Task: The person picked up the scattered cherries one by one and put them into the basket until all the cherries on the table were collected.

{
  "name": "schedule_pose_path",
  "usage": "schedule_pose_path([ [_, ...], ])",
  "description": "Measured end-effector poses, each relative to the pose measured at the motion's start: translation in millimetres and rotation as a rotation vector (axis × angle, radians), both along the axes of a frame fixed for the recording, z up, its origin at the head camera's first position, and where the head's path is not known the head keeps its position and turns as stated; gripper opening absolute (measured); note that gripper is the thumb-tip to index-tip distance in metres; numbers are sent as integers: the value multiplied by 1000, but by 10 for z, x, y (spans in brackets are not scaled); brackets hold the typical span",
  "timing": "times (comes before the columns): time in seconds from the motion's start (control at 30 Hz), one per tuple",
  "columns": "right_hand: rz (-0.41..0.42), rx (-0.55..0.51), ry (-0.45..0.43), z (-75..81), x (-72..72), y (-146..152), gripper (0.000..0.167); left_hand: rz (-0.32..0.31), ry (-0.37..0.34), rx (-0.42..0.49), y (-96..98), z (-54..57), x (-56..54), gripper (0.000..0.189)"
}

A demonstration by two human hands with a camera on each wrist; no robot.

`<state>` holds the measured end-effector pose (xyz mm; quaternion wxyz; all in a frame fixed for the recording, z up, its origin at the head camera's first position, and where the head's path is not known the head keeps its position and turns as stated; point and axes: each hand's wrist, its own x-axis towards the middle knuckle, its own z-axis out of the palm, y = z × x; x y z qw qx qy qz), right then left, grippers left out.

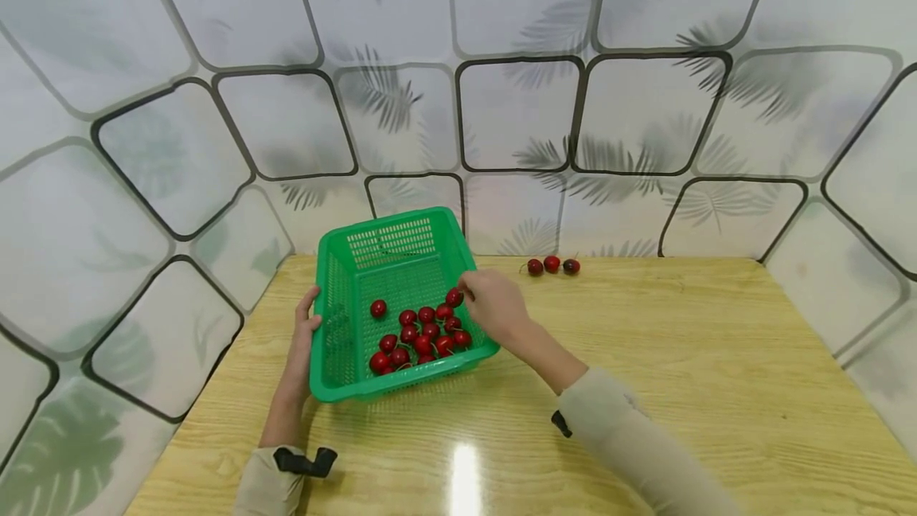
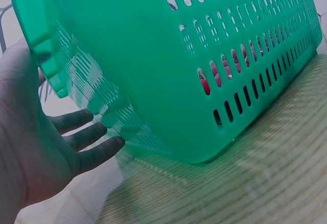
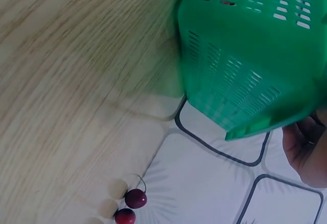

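Observation:
A green plastic basket [image 1: 340, 394] with slotted walls stands on the wooden table, several dark red cherries [image 1: 423, 345] gathered toward its near right side. One cherry [image 1: 378, 309] lies apart from that group. My left hand [image 1: 301, 341] is at the basket's left side, fingertips at the rim; in the left wrist view three fingers [image 2: 92, 155] extend fairly straight by the slotted wall. Over the right rim, my right hand [image 1: 494, 305] pinches a cherry [image 1: 454, 298] above the others. The right wrist view shows part of that hand [image 3: 306, 155] beyond the rim, its cherry hidden.
Three more cherries [image 1: 552, 264] with stems lie in a row at the table's back edge, right of the basket. A patterned wall [image 1: 516, 118] rises behind the wooden table [image 1: 645, 357]. Dark straps [image 1: 304, 463] circle the sleeves.

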<state>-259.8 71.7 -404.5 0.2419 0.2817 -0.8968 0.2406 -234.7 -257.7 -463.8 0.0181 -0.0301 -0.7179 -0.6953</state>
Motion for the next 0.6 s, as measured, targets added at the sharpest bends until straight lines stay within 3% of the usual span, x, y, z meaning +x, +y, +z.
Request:
schedule_pose_path([
  [0.13, 7, 162, -7, -3, -13, -133, 16, 3, -3, -5, -4, -5, 0, 56],
  [0.4, 36, 388, -179, -63, -58, -384, 23, -1, -1, -2, -17, -21, -13, 57],
  [0.6, 27, 446, -264, -100, -83, -487, 38, 2, -8, 6, -19, -20, -19, 56],
])
